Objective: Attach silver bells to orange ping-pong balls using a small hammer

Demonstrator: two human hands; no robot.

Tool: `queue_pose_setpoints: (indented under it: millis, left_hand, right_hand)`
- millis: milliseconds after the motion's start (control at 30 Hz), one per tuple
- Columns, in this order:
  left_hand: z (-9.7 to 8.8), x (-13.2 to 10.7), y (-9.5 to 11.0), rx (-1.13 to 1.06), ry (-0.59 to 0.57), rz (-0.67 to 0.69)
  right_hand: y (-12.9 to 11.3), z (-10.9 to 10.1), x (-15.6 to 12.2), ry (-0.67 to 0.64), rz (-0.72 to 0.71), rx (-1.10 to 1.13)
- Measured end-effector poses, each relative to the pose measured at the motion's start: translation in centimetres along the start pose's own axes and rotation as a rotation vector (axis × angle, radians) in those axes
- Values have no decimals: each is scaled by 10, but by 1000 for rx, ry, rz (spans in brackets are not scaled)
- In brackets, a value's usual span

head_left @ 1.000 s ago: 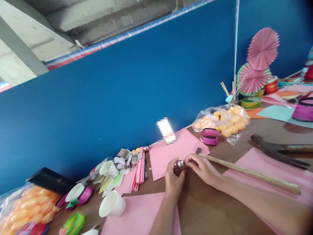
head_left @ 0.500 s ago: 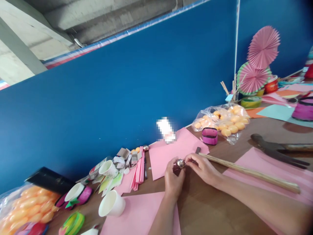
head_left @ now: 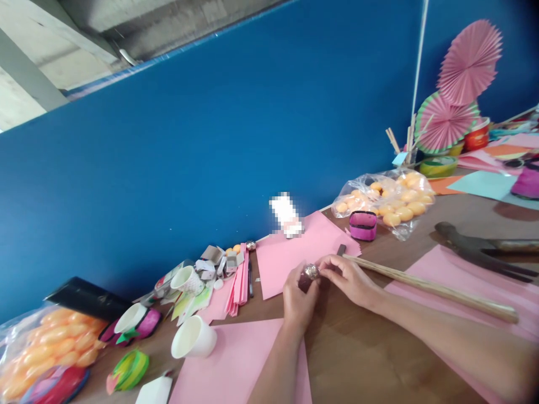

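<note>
Both hands meet over the brown table [head_left: 357, 359], pinching a small shiny silver ball [head_left: 311, 271] between their fingertips. My left hand [head_left: 297, 303] grips it from below and the left. My right hand [head_left: 351, 279] pinches it from the right, fingers curled. A long wooden stick [head_left: 433, 290] lies just behind my right hand, running off to the right. A pink paper sheet [head_left: 290, 255] lies beyond the hands, another [head_left: 227, 370] under my left forearm.
A white paper cup [head_left: 192, 338] lies on its side at left, near more cups, folded pink strips [head_left: 238, 292] and scraps. Bags of orange balls [head_left: 391, 202] sit at the back right and far left. A hammer [head_left: 480, 249], a pink box [head_left: 362, 225] and paper fans [head_left: 458, 95] stand right.
The hands stay on the silver ball with hardly any shift. The view has tilted down slightly, so everything sits a little higher in the picture.
</note>
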State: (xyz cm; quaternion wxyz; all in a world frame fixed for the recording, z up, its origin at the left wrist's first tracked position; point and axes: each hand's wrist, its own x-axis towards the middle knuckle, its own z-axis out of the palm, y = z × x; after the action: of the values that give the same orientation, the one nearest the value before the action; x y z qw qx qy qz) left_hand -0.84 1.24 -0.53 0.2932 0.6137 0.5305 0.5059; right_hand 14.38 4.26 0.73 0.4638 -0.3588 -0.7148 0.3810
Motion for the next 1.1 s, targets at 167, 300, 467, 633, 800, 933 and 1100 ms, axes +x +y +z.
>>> queue_pose_setpoints:
  millis: [167, 300, 467, 633, 800, 933, 1100]
  left_hand:
    - [0, 0, 4, -13, -19, 2]
    - [-1, 0, 4, 10, -8, -7]
    - [0, 0, 1, 6, 13, -17]
    - [1, 0, -3, 6, 31, -7]
    - [1, 0, -5, 13, 39, -9]
    - [1, 0, -4, 8, 55, -4]
    - [0, 0, -3, 19, 55, 5]
  right_hand:
    - [1, 1, -1, -17, -29, 2]
    - [4, 1, -2, -26, -21, 2]
    - [5, 1, -2, -31, -28, -4]
    - [4, 1, -2, -43, -15, -17]
    - [3, 1, -2, -50, -5, -25]
    - [4, 1, -2, -53, 4, -22]
    - [4, 1, -2, -74, 12, -13]
